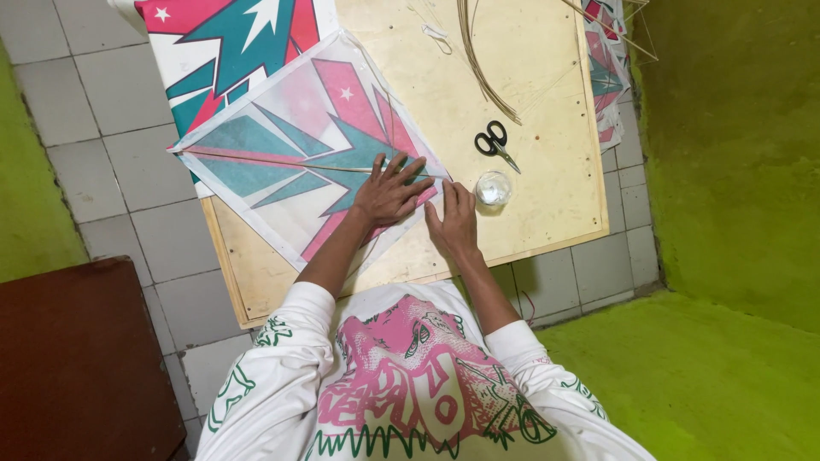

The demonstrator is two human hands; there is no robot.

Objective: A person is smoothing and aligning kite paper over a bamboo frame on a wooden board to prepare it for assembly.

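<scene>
A diamond-shaped paper kite [290, 154] with teal and pink star shapes lies face down on a wooden board [530, 128]. A thin bamboo stick [273, 162] runs across it from the left corner to the right corner. My left hand [389, 192] presses flat on the kite near its right corner, fingers spread. My right hand [453, 218] rests at the kite's right corner edge, fingers together pinching or pressing the paper there.
Black scissors [494, 142] and a small clear round container [494, 188] lie right of my hands. A bundle of thin bamboo strips [478, 60] curves across the board's top. More printed sheets [231, 43] sit at upper left and far right. A dark brown box [77, 358] stands lower left.
</scene>
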